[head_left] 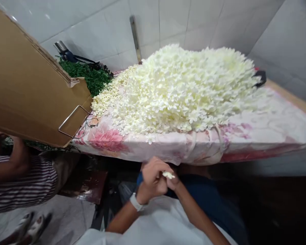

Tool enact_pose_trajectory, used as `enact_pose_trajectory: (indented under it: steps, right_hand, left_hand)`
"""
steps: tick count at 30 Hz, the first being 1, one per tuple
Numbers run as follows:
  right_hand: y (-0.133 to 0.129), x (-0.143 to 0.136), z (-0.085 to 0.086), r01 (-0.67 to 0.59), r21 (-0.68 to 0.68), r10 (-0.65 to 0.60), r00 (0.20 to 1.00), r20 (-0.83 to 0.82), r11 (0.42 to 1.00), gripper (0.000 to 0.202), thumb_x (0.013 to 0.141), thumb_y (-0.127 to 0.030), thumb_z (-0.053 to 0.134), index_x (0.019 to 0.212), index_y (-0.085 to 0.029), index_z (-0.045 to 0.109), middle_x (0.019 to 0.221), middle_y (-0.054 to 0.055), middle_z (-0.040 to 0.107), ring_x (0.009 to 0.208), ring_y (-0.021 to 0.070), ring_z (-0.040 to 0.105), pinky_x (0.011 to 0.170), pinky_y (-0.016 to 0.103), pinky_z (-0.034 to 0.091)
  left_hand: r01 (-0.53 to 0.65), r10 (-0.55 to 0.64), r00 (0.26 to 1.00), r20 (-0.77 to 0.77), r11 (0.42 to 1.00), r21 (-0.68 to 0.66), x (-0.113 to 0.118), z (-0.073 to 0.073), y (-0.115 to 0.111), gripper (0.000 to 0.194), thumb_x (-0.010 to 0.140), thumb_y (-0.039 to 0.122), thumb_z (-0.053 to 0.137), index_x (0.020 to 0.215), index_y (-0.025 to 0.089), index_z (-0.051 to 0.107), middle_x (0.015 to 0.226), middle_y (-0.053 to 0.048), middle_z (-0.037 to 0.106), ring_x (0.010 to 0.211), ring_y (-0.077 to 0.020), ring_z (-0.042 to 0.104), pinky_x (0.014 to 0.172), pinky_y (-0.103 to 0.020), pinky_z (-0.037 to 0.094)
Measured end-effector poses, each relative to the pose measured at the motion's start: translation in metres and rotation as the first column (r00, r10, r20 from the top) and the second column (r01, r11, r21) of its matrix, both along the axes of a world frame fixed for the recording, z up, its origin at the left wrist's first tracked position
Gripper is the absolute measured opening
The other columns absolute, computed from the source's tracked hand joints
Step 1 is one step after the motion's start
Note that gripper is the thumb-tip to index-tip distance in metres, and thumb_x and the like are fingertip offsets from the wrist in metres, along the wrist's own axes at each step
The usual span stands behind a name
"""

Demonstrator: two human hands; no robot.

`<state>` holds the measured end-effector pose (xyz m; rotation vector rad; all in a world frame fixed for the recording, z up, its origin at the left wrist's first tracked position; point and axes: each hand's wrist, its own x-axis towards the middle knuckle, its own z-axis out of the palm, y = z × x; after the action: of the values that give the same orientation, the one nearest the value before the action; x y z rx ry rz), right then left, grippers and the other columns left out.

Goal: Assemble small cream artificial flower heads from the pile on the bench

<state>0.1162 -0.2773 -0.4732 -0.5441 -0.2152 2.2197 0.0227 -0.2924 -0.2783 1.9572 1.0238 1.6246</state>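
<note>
Low in front of my body, just below the table edge, my two hands meet. My left hand point(153, 175), with a pale watch band at its wrist, is closed with the fingers curled. A small white artificial flower point(168, 175) shows between the hands, at the left fingertips. My right hand point(173, 183) is closed against the same flower; its fingertips are partly hidden behind the left hand. Beyond them a large heap of white flowers point(183, 92) lies on the table, and one loose flower point(150, 139) rests at its front edge.
A floral cloth point(148, 151) covers the table. Smaller cream blossoms point(108, 95) and green strands point(90, 76) lie behind a cardboard box point(35, 81). A bent wire frame point(72, 119) leans by the box. At the left sits a person in a striped shirt point(28, 182).
</note>
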Motion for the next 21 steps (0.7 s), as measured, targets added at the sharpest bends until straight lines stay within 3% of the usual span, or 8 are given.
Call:
enact_pose_trajectory:
  steps: [3, 5, 7, 11, 13, 16, 19, 21]
  right_hand:
    - [-0.005, 0.011, -0.011, 0.170, -0.157, -0.143, 0.975, 0.172, 0.973, 0.027, 0.100, -0.040, 0.062, 0.108, -0.014, 0.065, 0.094, 0.002, 0.067, 0.074, 0.0111, 0.064, 0.066, 0.026, 0.057]
    - [-0.006, 0.019, -0.015, 0.264, -0.224, -0.183, 0.927, 0.327, 0.938, 0.031, 0.100, -0.041, 0.062, 0.116, -0.015, 0.064, 0.106, 0.005, 0.068, 0.085, 0.0148, 0.068, 0.074, 0.032, 0.060]
    - [-0.003, 0.024, -0.015, 0.351, -0.228, -0.210, 0.853, 0.477, 0.908, 0.034, 0.099, -0.040, 0.063, 0.122, -0.015, 0.063, 0.116, 0.008, 0.068, 0.096, 0.0184, 0.069, 0.083, 0.037, 0.061]
    - [0.011, 0.018, -0.004, 0.404, -0.130, -0.211, 0.693, 0.690, 0.905, 0.037, 0.099, -0.041, 0.063, 0.127, -0.016, 0.062, 0.125, 0.010, 0.066, 0.107, 0.0219, 0.068, 0.091, 0.043, 0.060]
    - [0.018, 0.015, 0.005, 0.356, -0.085, -0.170, 0.626, 0.761, 0.931, 0.037, 0.099, -0.041, 0.063, 0.126, -0.016, 0.063, 0.126, 0.010, 0.066, 0.108, 0.0222, 0.068, 0.093, 0.044, 0.060]
    - [0.022, 0.024, 0.025, 0.217, -0.008, -0.107, 0.514, 0.851, 0.976, 0.031, 0.099, -0.036, 0.064, 0.121, -0.015, 0.065, 0.125, 0.010, 0.068, 0.115, 0.0239, 0.066, 0.101, 0.048, 0.055]
    - [0.008, 0.049, 0.067, -0.014, 0.069, -0.059, 0.390, 0.919, 0.997, 0.013, 0.093, -0.020, 0.067, 0.103, -0.016, 0.073, 0.119, 0.012, 0.072, 0.128, 0.0314, 0.060, 0.119, 0.053, 0.037]
    - [-0.005, 0.069, 0.114, -0.179, 0.095, -0.029, 0.341, 0.939, 0.979, 0.017, 0.085, -0.023, 0.074, 0.102, -0.019, 0.076, 0.116, 0.012, 0.074, 0.128, 0.0378, 0.059, 0.120, 0.057, 0.031]
  left_hand:
    - [-0.096, 0.083, 0.995, -0.049, 0.915, -0.393, 0.015, -0.092, -0.026, 0.024, 0.097, 0.025, 0.048, 0.079, 0.023, 0.064, 0.066, -0.005, 0.069, 0.057, -0.0178, 0.064, 0.052, -0.031, 0.048]
    - [-0.083, 0.070, 0.997, -0.046, 0.801, -0.594, 0.019, -0.129, -0.020, 0.023, 0.094, 0.026, 0.053, 0.073, 0.020, 0.062, 0.060, -0.004, 0.067, 0.053, -0.0154, 0.061, 0.053, -0.028, 0.048]
    - [-0.043, 0.040, 0.999, -0.022, 0.679, -0.733, 0.021, -0.153, -0.005, 0.020, 0.089, 0.029, 0.061, 0.075, 0.017, 0.065, 0.067, -0.004, 0.071, 0.061, -0.0149, 0.065, 0.061, -0.026, 0.051]
    - [0.001, 0.045, 0.999, 0.027, 0.509, -0.861, 0.027, -0.175, 0.017, 0.012, 0.084, 0.026, 0.069, 0.082, 0.014, 0.072, 0.080, -0.007, 0.076, 0.071, -0.0155, 0.068, 0.070, -0.027, 0.052]
    - [0.028, 0.035, 0.998, 0.050, 0.470, -0.882, 0.029, -0.177, 0.020, 0.002, 0.078, 0.015, 0.072, 0.079, 0.014, 0.072, 0.078, -0.005, 0.076, 0.070, -0.0146, 0.068, 0.071, -0.026, 0.052]
    - [0.047, 0.047, 0.996, 0.076, 0.452, -0.891, 0.028, -0.177, 0.022, 0.009, 0.074, 0.006, 0.070, 0.077, 0.014, 0.071, 0.075, -0.003, 0.075, 0.069, -0.0139, 0.067, 0.074, -0.027, 0.052]
    - [0.060, 0.073, 0.992, 0.104, 0.458, -0.887, 0.025, -0.175, 0.025, 0.011, 0.077, 0.003, 0.066, 0.075, 0.014, 0.070, 0.073, -0.002, 0.073, 0.073, -0.0147, 0.067, 0.080, -0.030, 0.054]
    - [0.113, 0.054, 0.987, 0.152, 0.442, -0.890, 0.025, -0.178, 0.025, 0.011, 0.077, 0.003, 0.069, 0.074, 0.014, 0.069, 0.072, -0.002, 0.073, 0.073, -0.0151, 0.067, 0.078, -0.030, 0.055]
